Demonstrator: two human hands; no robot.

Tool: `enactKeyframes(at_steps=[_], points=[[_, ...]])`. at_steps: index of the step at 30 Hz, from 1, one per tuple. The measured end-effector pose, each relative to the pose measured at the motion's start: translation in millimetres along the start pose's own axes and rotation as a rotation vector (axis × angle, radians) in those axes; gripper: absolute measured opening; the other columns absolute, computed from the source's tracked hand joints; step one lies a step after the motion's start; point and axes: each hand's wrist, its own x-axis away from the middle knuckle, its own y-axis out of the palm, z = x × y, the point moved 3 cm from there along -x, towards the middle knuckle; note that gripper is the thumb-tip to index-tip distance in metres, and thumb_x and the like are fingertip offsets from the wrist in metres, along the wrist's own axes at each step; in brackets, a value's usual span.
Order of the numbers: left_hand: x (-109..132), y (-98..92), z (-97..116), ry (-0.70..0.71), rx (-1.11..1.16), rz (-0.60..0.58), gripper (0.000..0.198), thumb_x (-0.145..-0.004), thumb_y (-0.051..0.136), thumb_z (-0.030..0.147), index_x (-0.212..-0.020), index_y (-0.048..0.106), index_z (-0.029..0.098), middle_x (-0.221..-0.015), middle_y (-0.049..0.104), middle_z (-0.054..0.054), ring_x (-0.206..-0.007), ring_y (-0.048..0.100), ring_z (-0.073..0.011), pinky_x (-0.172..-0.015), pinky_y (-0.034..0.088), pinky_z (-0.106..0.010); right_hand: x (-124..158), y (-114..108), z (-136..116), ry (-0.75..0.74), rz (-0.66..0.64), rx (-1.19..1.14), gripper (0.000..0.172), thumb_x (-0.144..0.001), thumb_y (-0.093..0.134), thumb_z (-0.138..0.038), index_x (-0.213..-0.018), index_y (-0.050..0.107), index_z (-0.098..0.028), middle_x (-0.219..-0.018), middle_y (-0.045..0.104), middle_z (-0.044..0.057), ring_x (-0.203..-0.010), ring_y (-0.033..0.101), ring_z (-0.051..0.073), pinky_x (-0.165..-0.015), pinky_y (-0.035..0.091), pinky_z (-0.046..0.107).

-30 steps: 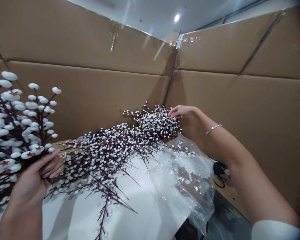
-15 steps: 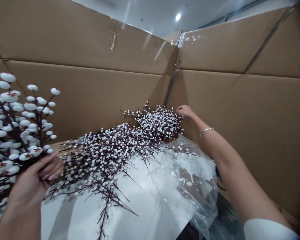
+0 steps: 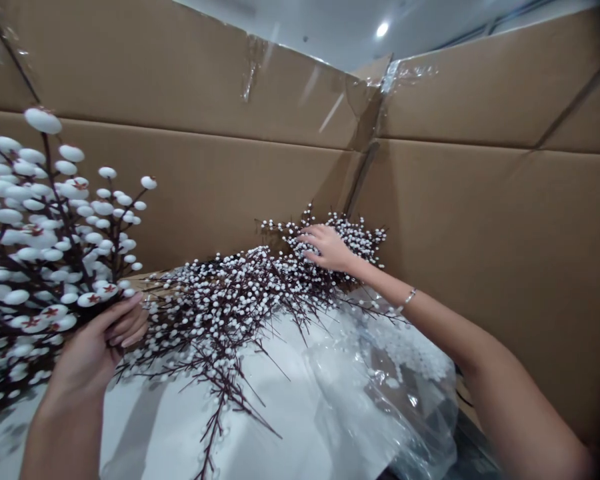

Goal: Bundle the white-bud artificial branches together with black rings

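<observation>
At the left, my left hand (image 3: 97, 347) is closed around a bunch of artificial berry branches (image 3: 55, 247) with white berries and dark brown stems, held upright close to me. My right hand (image 3: 327, 247) reaches to the far corner, over a pile of similar white-berry branches (image 3: 230, 293). Its fingers are stretched out and slightly apart, lying on or just above the berries; contact is hard to tell. A thin bracelet circles the right wrist. The pile spreads from the corner toward the front, several bare stem ends pointing at me.
Tall cardboard walls (image 3: 205, 180) with clear tape meet in a corner behind the pile. A white surface (image 3: 270, 427) lies beneath the branches. On the right, a crumpled clear plastic bag (image 3: 410, 393) holds something white.
My right hand has moved left from the corner's right side onto the piled branches, its fingers opening out. The view has turned slightly left; my left hand still holds its bunch.
</observation>
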Motion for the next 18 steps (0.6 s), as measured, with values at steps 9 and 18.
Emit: enactKeyframes(at_steps=[9,18], points=[[2,1.3,1,0.076,0.073,-0.101,0.04,-0.074,0.076,0.024,-0.054,0.041,0.018,-0.043,0.024,0.008,-0.037,0.021,-0.0047,-0.035,0.025,-0.018,14,59,-137,-0.731,-0.202,0.013,0.052,-0.096,0.045,-0.035,-0.147,0.042,-0.027,-0.158,0.037,0.006,-0.146,0.029,0.031,-0.118,0.018,0.055],[8,-16.5,17,0.163,0.083,-0.098,0.046,-0.08,0.069,0.024,-0.048,0.036,0.018,-0.043,0.022,0.008,-0.037,0.018,-0.005,-0.036,0.022,-0.02,11,91,-141,-0.675,-0.267,-0.123,0.045,-0.093,0.049,-0.031,-0.138,0.051,-0.032,-0.153,0.045,0.004,-0.134,0.046,0.03,-0.11,0.029,0.057]])
